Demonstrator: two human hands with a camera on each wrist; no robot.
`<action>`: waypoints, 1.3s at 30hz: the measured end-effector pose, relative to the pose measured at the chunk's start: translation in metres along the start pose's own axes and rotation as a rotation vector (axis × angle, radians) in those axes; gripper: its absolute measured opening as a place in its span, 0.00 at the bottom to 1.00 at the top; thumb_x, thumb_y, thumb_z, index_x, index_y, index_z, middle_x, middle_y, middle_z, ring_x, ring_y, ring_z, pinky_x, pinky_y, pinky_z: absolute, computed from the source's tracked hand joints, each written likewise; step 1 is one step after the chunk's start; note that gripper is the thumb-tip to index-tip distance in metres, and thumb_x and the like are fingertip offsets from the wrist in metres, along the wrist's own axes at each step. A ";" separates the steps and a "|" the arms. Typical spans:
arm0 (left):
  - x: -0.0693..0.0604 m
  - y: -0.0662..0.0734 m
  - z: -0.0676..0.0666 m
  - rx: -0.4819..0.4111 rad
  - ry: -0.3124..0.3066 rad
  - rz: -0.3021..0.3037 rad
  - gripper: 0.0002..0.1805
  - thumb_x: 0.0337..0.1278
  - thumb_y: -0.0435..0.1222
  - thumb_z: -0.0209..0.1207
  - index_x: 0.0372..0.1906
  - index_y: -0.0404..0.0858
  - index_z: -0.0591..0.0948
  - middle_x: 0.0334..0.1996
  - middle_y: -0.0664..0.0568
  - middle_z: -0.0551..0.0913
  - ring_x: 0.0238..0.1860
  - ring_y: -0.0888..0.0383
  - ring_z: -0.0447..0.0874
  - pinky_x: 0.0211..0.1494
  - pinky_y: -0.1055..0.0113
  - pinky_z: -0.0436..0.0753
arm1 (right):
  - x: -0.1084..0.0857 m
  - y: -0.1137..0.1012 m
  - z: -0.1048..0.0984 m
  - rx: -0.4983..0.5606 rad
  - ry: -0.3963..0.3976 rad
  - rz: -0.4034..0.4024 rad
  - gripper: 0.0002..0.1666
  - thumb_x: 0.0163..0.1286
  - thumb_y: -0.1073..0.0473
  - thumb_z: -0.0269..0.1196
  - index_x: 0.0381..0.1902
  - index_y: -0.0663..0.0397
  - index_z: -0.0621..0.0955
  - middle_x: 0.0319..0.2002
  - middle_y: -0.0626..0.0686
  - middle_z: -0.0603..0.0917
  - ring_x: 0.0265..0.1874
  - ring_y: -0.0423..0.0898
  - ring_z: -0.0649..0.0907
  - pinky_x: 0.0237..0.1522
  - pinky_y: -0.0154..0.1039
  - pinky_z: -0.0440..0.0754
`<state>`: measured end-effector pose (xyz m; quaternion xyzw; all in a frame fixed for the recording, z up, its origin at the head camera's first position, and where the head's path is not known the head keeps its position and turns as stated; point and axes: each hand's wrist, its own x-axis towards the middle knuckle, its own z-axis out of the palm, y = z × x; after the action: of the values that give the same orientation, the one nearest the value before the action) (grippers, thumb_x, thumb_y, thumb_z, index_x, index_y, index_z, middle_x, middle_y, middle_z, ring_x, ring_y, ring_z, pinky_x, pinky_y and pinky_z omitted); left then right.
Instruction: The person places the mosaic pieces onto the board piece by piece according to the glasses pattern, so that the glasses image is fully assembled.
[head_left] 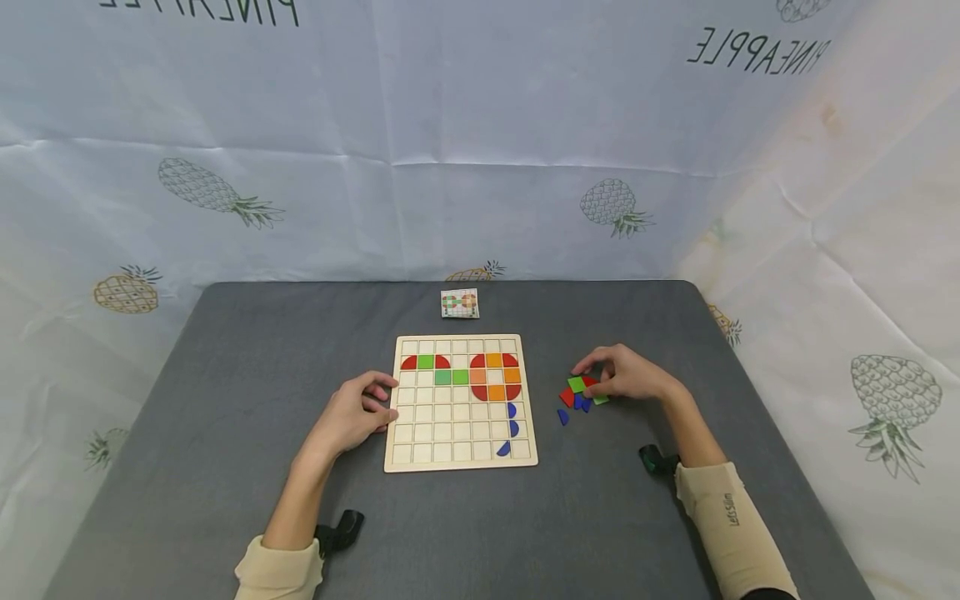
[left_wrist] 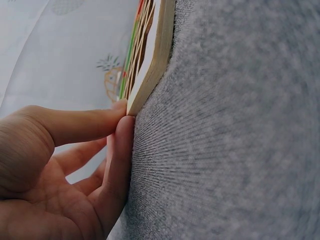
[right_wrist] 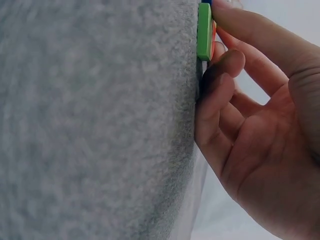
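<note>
Red, green and orange tiles [head_left: 461,377] had been set in the wooden board's [head_left: 441,433] upper rows, with blue pieces [head_left: 513,428] down the side nearest the right hand [head_left: 628,373]; many cells were left unfilled. The board's edge was touched by the left hand's [head_left: 348,417] relaxed fingers. Loose pieces [head_left: 576,384] lay under the right fingertips; whether one was pinched could not be told. Grey cloth [head_left: 225,467] was spread below; beyond the fingers, pineapple-printed sheets [head_left: 487,92] were hung.
</note>
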<state>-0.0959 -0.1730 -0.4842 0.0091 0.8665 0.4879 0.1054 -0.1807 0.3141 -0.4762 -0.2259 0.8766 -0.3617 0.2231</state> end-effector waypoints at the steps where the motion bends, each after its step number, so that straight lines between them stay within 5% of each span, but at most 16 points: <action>1: 0.000 0.000 0.000 0.001 0.000 -0.001 0.24 0.63 0.25 0.71 0.63 0.32 0.82 0.45 0.41 0.80 0.36 0.56 0.84 0.37 0.66 0.91 | 0.000 0.000 0.000 -0.006 0.003 0.002 0.21 0.68 0.60 0.77 0.58 0.56 0.89 0.46 0.60 0.87 0.15 0.34 0.72 0.20 0.30 0.72; 15: -0.001 0.000 0.000 -0.006 0.002 -0.002 0.24 0.62 0.24 0.71 0.63 0.32 0.82 0.45 0.41 0.80 0.36 0.56 0.85 0.37 0.66 0.91 | 0.000 -0.002 0.001 -0.021 0.014 -0.025 0.18 0.69 0.59 0.77 0.53 0.60 0.88 0.50 0.62 0.86 0.19 0.36 0.74 0.23 0.32 0.74; 21: -0.001 -0.001 0.000 -0.001 0.003 0.004 0.23 0.62 0.25 0.71 0.62 0.32 0.82 0.45 0.41 0.80 0.36 0.56 0.85 0.37 0.66 0.91 | 0.000 -0.006 -0.001 -0.051 0.013 -0.024 0.18 0.70 0.57 0.76 0.53 0.59 0.88 0.37 0.55 0.87 0.18 0.35 0.74 0.22 0.32 0.72; 39: 0.001 -0.001 0.000 -0.006 -0.002 0.001 0.24 0.63 0.25 0.71 0.63 0.32 0.82 0.45 0.41 0.79 0.36 0.56 0.85 0.37 0.65 0.91 | 0.029 -0.054 0.016 -0.037 0.099 -0.085 0.18 0.71 0.56 0.76 0.55 0.53 0.88 0.30 0.59 0.87 0.14 0.40 0.73 0.19 0.34 0.75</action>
<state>-0.0970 -0.1735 -0.4857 0.0095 0.8650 0.4903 0.1061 -0.1824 0.2550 -0.4531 -0.2487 0.8827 -0.3654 0.1595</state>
